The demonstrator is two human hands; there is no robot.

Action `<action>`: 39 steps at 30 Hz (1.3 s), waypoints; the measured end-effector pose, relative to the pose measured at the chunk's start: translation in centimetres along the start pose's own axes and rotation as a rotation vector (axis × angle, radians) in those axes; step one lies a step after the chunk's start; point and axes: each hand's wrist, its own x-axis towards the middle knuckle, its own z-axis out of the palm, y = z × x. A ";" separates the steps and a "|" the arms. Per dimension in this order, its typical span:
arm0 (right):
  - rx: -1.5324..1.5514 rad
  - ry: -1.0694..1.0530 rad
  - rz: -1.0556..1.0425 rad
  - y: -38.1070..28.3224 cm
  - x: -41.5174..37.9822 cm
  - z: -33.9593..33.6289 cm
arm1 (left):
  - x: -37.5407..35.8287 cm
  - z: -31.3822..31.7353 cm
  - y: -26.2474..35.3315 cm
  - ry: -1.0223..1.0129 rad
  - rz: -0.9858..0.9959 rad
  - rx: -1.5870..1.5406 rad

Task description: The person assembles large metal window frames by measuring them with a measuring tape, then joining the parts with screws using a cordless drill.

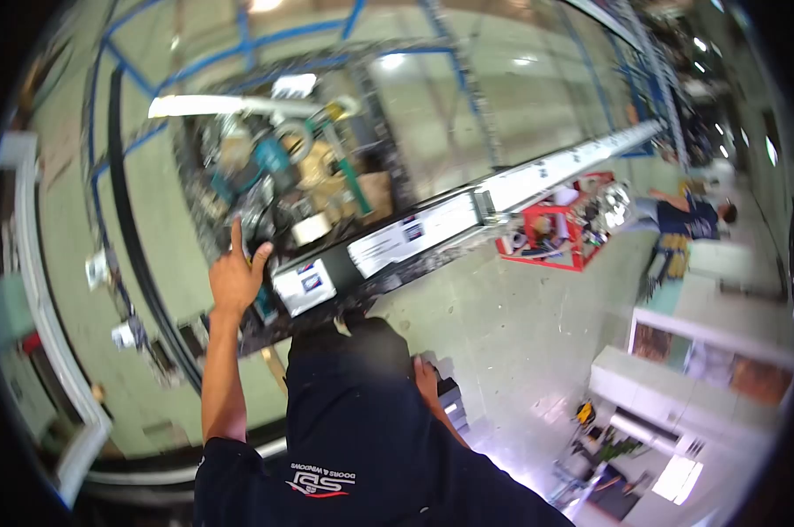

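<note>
The left hand (234, 277) was stretched out ahead of the body, its fingers (236, 230) spread and loose, holding nothing; one finger pointed up toward a crowded tray of tools (283, 180) just beyond the fingertips. The palm seemed to rest on or just above the dark edge of the table (265, 321), though the blur made contact hard to judge. Just past the thumb side lay a long aluminium frame rail (467, 206) with white labels (305, 285) on it, running away from the fingers toward the far end of the workshop.

The right hand (427, 382) was low beside the dark trousers, near a small grey block (449, 400) on the floor. Whether its fingers were closed on anything could not be told, since the leg hid most of them.

As a judgement, the work looked barely begun: no tool had been picked from the tray, the rail lay untouched, and both hands appeared free. Choosing something from the tray and bringing it to the rail seemingly remained.

Well away from either hand, another person (686, 215) bent near a red cart (559, 228).
</note>
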 end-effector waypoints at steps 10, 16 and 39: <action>-0.104 0.139 0.574 6.7 -13.8 0.5 | 14.0 1.7 3.7 0.389 0.457 0.511; 0.068 0.108 0.569 1.2 -11.7 3.2 | 19.4 2.4 1.8 -0.040 0.110 0.464; 0.823 -0.001 -1.402 -43.4 20.1 -33.3 | -3.5 -3.6 38.7 -0.461 0.489 0.006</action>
